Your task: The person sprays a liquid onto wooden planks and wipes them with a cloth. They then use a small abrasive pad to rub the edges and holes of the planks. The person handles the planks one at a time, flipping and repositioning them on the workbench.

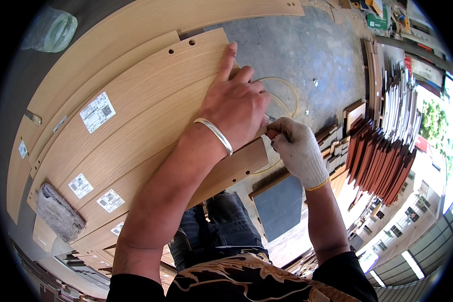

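At the bottom of the frame are the person's dark patterned shirt (236, 282) and blue jeans (221, 226). Both bare forearms come up from there toward the middle.

The right hand (299, 148) wears a white knit glove with a yellow cuff. It sits right of middle, at the edge of the top board. Its fingers (279, 132) are curled shut in a pinch. They seem to hold something very small against the board edge, but it is too small to tell what it is.

The left hand (236, 103) is bare and wears a silver bracelet (215, 133) on the wrist. It lies flat on the top wood board (151, 116), near the middle of the frame. Its fingers are spread open and press down. They grip nothing. The thumb side almost touches the glove.

To do this step well, I think the flat hand should push firmly so the board does not slide. The gloved hand should make small, slow moves right at the edge, and the bare fingers should stay out of its way.

More light wood boards (110, 45) lie stacked under it, reaching to the upper left. White stickers (97, 111) are on them. A grey rag (58, 211) lies at the lower left.

Farther off, a thin yellow cord loop (287, 95) lies on the grey concrete floor (307, 50). At the right stand stacks of reddish-brown panels (382, 161).
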Available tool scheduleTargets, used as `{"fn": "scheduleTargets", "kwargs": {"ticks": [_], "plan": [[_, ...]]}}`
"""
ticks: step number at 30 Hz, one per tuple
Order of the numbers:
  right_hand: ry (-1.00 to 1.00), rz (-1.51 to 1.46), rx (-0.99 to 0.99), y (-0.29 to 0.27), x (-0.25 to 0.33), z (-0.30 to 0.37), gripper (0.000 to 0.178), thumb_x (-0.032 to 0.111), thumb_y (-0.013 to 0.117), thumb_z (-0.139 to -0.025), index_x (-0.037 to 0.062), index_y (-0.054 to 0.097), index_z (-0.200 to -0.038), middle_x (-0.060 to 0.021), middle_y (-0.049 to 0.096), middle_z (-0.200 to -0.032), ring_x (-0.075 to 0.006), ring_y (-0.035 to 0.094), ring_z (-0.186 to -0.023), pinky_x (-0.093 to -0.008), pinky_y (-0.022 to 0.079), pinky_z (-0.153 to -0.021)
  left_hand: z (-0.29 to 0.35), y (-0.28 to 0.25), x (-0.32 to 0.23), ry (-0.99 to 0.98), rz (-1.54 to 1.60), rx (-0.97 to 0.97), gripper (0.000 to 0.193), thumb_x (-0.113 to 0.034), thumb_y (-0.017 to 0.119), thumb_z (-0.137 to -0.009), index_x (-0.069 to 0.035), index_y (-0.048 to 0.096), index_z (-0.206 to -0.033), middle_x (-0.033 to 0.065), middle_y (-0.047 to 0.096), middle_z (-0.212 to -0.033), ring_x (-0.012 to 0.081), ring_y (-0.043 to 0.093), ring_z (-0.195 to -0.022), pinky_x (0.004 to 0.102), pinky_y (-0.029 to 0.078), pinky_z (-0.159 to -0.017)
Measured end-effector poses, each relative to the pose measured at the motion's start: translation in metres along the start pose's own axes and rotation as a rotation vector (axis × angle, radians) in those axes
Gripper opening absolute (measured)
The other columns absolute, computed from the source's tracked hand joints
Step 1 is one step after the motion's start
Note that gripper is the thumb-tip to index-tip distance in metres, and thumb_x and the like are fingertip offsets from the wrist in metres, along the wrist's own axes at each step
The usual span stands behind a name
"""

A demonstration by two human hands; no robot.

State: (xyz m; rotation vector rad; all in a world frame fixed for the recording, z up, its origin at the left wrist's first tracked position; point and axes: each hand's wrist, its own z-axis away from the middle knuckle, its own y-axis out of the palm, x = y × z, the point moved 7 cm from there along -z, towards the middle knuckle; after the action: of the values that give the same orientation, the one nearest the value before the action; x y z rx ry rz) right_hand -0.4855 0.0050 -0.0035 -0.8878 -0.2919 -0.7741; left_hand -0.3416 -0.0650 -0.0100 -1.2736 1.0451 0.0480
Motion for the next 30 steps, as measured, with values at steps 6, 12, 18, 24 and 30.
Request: {"fn": "scheduleTargets", "kwargs": {"ticks": [6,12,18,24,30], "plan": [[0.014,0.047,0.039,0.001,0.006,0.0,0.023,-0.004,0.051,-0.088,-0.0088,0.066,-0.105,-0.0044,0.063,-0.081,-0.0093,0.054,-0.074,-0.0259,0.048,-0.069,0.0,-0.001,0.0,-0.004,0.008,0.003,0.014,-0.023,0.08,-0.08,-0.01,0.075,-0.083,-0.0006,0.071,-0.09,0.0212,0.06,-0.105,0.0587,0.009,-0.128],[0.002,0.086,0.016,-0.001,0.009,-0.001,0.016,0.006,0.059,-0.086,-0.0005,0.069,-0.097,-0.0175,0.07,-0.083,-0.0323,0.068,-0.079,-0.0397,0.053,-0.077,-0.001,-0.002,-0.001,-0.018,-0.014,0.085,0.017,-0.028,0.072,-0.088,-0.012,0.078,-0.089,0.0019,0.074,-0.096,0.0217,0.059,-0.115,0.0581,0.008,-0.128],[-0.049,0.212,-0.024,0.002,0.02,-0.002,0.018,-0.003,0.054,-0.088,-0.0095,0.067,-0.098,-0.0073,0.067,-0.08,-0.0137,0.059,-0.075,-0.0298,0.052,-0.073,0.0,0.001,0.0,-0.003,0.005,-0.016,0.015,-0.024,0.081,-0.078,-0.011,0.075,-0.082,-0.0011,0.071,-0.089,0.0212,0.06,-0.105,0.0589,0.011,-0.128],[0.199,-0.37,-0.066,0.004,-0.02,0.01,0.022,0.005,0.056,-0.091,-0.0026,0.073,-0.104,-0.0038,0.066,-0.073,-0.0127,0.061,-0.064,-0.0285,0.048,-0.061,0.0,0.002,0.003,0.007,0.006,0.0,0.019,-0.027,0.083,-0.076,-0.012,0.074,-0.082,-0.0025,0.069,-0.089,0.0214,0.059,-0.104,0.0602,0.012,-0.128],[0.267,-0.67,-0.099,0.009,-0.048,0.028,0.023,0.007,0.054,-0.099,-0.0045,0.07,-0.11,0.0025,0.055,-0.069,-0.0036,0.043,-0.056,-0.0206,0.033,-0.051,-0.001,-0.002,0.001,0.02,-0.038,0.044,0.023,-0.031,0.082,-0.076,-0.013,0.075,-0.089,-0.0026,0.068,-0.092,0.021,0.058,-0.11,0.0607,0.012,-0.127]]}}
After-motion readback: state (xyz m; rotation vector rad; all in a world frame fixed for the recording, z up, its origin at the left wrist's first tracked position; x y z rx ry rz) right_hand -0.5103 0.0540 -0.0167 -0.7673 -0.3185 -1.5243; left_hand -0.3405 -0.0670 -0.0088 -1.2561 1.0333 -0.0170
